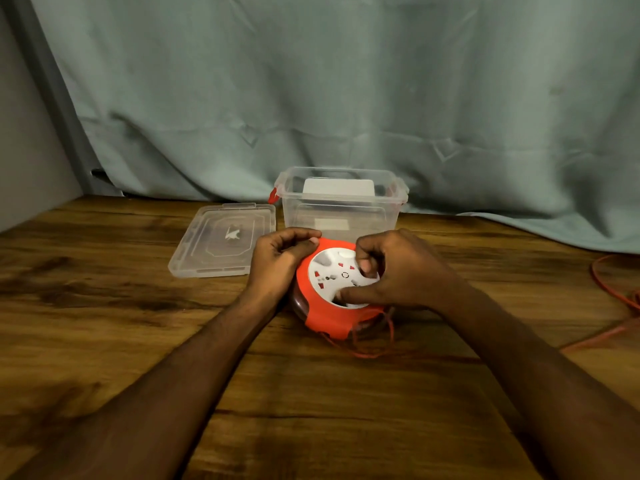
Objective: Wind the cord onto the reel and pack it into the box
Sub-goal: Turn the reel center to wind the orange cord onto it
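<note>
An orange cord reel (325, 315) with a white socket face (334, 271) lies flat on the wooden table (138, 323). My left hand (278, 263) grips its left rim. My right hand (394, 271) rests on the white face, thumb and fingers pressed into its recesses. A thin orange cord (372, 353) loops out from the reel's near side and runs blurred to the right, where more cord (613, 289) lies near the table's right edge. Just behind the reel stands the clear plastic box (341, 202), open, with red latches.
The box's clear lid (225, 239) lies flat on the table left of the box. A grey-green curtain (346, 98) hangs behind the table and drapes onto its far right part. A white flat object shows inside or behind the box.
</note>
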`<move>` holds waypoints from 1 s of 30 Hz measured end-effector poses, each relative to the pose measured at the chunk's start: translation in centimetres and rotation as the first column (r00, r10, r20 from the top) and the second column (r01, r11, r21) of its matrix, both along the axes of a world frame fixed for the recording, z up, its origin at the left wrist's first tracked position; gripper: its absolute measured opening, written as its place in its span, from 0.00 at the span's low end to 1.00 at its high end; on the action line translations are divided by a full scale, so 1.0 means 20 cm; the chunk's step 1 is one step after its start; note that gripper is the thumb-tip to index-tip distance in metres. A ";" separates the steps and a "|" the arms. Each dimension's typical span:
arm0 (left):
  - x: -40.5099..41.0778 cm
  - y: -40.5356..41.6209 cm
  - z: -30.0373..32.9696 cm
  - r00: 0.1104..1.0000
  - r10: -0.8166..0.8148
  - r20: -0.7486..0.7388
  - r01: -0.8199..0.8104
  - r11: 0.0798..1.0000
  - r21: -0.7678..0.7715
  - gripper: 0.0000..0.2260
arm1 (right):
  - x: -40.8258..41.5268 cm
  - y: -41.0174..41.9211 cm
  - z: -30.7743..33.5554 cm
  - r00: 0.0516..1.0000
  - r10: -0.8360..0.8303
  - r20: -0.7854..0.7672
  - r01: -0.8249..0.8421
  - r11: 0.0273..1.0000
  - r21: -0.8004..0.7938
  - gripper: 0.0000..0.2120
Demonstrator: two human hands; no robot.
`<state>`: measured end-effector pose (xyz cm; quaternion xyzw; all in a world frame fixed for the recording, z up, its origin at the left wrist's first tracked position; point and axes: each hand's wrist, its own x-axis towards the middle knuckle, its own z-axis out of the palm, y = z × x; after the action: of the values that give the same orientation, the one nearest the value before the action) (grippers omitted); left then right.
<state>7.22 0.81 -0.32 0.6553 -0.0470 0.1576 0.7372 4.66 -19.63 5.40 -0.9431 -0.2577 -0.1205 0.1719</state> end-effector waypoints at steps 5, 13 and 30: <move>0.01 0.00 0.00 1.000 -0.001 0.008 0.001 1.000 0.009 0.06 | -0.02 0.05 -0.04 0.996 -0.055 0.073 0.054 0.998 0.028 0.30; 0.00 0.00 0.00 1.000 -0.010 0.003 0.010 1.000 0.001 0.06 | -0.02 0.07 -0.05 0.996 -0.010 0.088 0.008 1.000 0.020 0.23; 0.00 0.00 0.00 1.000 -0.004 -0.005 0.004 1.000 0.031 0.06 | 0.07 -0.06 -0.01 0.958 0.218 -0.188 -0.190 0.970 0.154 0.39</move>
<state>7.14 0.87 -0.32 0.6668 -0.0491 0.1538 0.7276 5.96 -20.73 5.26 -0.9051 -0.3263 -0.0221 0.2718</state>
